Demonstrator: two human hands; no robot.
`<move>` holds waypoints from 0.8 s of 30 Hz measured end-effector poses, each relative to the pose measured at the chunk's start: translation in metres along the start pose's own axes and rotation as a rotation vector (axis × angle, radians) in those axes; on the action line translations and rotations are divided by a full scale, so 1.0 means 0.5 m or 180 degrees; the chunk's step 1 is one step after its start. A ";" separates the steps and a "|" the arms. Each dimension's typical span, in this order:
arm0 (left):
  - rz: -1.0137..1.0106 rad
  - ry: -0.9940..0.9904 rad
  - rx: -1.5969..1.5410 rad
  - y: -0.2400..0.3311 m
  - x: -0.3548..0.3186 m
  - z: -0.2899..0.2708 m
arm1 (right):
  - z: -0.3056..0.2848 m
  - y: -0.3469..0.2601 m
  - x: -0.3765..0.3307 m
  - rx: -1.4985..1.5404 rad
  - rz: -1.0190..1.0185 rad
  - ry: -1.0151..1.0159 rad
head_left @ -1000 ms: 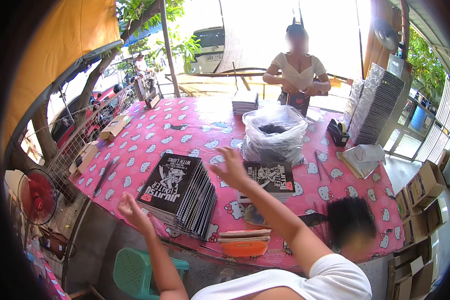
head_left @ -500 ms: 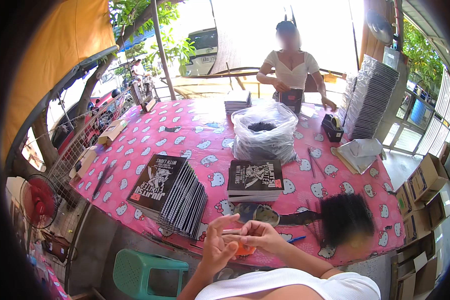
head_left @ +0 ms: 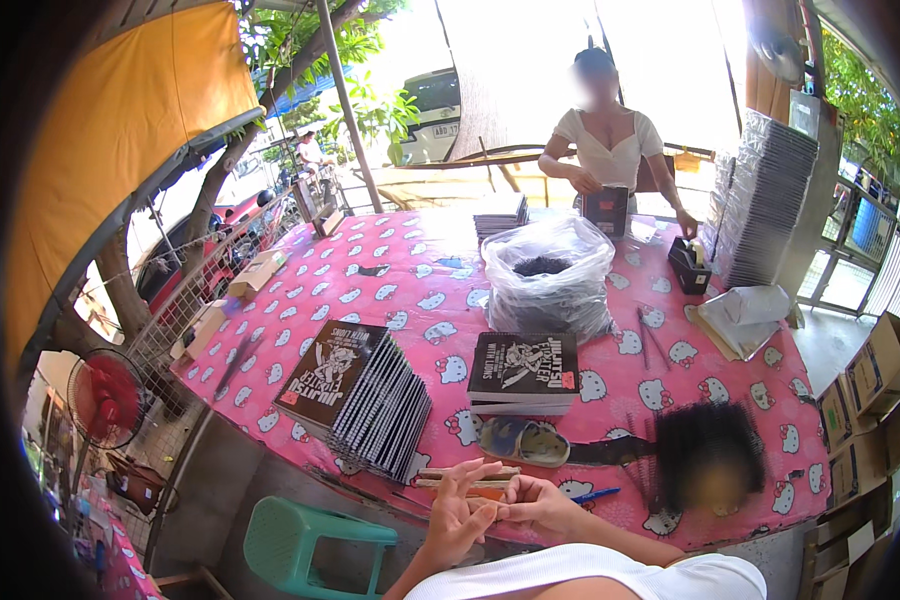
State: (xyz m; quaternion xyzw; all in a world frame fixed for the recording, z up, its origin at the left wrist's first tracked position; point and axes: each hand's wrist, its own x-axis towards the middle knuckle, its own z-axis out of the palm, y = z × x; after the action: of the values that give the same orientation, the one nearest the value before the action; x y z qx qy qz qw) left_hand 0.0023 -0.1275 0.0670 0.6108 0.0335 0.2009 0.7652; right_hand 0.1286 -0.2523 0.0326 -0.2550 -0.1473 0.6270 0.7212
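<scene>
At the near table edge, my left hand [head_left: 458, 518] is raised with its fingers stretched and apart. Beside it, my right hand [head_left: 542, 506] pinches its thumb and fingertips together close to the left fingers; anything between them is too small or hidden to make out. Just behind the hands lies an orange item [head_left: 486, 492], partly covered, alongside brown strips [head_left: 445, 476]. A blue pen [head_left: 596, 495] rests to the right of my right hand. Farther in is a patterned slipper-shaped piece [head_left: 526, 442]. A tall stack of spiral-bound books [head_left: 360, 390] stands left, and a shorter book stack [head_left: 523, 368] ahead.
Black plastic coils [head_left: 705, 450] are heaped at the right, on the pink table cover [head_left: 410, 345]. A clear bag [head_left: 550, 285] of black coils stands mid-table. Across the table, a person [head_left: 610, 140] holds a dark book near a tape dispenser [head_left: 689, 266]. A green stool [head_left: 315, 535] stands near left.
The view has shifted, moving the table rightward in the picture. My hands stay close together, with the left fingers tilted more toward the right. The person opposite still reaches to the tape dispenser.
</scene>
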 end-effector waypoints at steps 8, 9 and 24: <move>-0.0015 -0.0093 0.0023 -0.015 0.013 0.024 | -0.045 -0.003 -0.019 0.0002 -0.0143 -0.0149; -0.0032 -0.0097 0.0037 -0.017 0.013 0.027 | -0.053 0.000 -0.023 0.0049 -0.0122 -0.0173; -0.0337 -0.0558 0.0133 -0.022 0.051 0.073 | -0.074 -0.012 -0.068 -0.0352 -0.0672 0.0126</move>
State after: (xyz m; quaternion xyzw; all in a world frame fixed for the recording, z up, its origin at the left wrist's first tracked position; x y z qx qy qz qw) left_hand 0.0394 -0.1542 0.0708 0.6393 0.0028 0.1052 0.7617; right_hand 0.1476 -0.2929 0.0092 -0.2898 -0.1935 0.5334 0.7708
